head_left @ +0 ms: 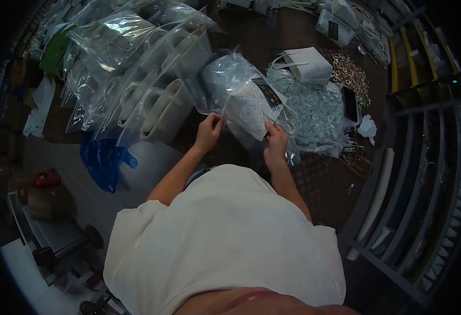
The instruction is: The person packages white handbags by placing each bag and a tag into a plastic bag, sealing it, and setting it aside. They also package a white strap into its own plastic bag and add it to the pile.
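film (229, 71), clear and crinkled, pinched by left hand (209, 132); right hand (276, 140) pinches white, diamond-patterned bag (247, 109).

The print on the white bag's (246, 109) black label (267, 93) is too small to read, and the top edge cuts off wrapped items (175, 11), perhaps bags, beyond its left.

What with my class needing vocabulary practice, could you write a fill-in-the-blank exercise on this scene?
The patterned white bag with a black rectangular tag is gripped by the person's ____ hand.
Left of the person's left forearm, the crumpled, coloured plastic bag is ____.
The heap of small, shiny rings is ____ in colour.

Missing words: right; blue; gold.
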The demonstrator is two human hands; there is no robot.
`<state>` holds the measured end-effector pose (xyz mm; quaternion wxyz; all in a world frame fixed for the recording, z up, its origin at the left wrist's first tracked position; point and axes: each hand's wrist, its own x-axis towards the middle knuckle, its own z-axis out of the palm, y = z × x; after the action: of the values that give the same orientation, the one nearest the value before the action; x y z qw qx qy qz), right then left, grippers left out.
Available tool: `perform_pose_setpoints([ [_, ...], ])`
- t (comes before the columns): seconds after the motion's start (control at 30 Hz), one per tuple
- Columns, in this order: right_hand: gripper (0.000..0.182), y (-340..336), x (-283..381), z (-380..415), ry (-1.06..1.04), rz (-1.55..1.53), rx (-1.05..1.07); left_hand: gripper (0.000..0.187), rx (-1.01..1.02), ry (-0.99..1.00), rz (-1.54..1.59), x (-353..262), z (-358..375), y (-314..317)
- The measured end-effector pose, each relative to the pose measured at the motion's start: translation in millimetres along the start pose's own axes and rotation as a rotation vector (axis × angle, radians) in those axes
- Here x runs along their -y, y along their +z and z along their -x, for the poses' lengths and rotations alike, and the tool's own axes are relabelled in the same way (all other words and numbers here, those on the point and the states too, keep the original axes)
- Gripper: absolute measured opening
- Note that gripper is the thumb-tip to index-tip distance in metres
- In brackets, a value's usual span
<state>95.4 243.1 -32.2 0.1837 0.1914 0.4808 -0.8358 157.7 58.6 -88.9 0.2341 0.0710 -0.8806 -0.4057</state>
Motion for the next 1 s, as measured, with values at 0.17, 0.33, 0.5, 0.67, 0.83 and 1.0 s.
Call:
perform_pose_setpoints([
  [0.17,0.013,-18,-51,-12,-0.057,0.390,0.101,0.008,0.008,-0.552,0.751,-19,-17,-4],
  [0.33,0.019,1,-55,-2,0.307,0.303,0.377,0.006,-0.028,0.231,-0.154,-18,-31,-11],
  [0.5,0.023,14,-22,13,0.407,0.386,0.692,0.004,-0.019,0.217,-0.313,-7,-20,-18],
  [0.67,0.026,-5,48,-50,-0.772,1.315,0.323,0.006,-0.050,0.196,-0.303,3,-11,-18],
  [0.83,0.024,-24,32,-141,-1.019,1.179,0.299,0.015,-0.165,0.134,-0.383,-5,-4,-12],
  [1.0,0.022,-19,31,-160,-0.810,1.173,0.485,0.023,-0.136,-0.249,-0.025,12,0,-10],
])
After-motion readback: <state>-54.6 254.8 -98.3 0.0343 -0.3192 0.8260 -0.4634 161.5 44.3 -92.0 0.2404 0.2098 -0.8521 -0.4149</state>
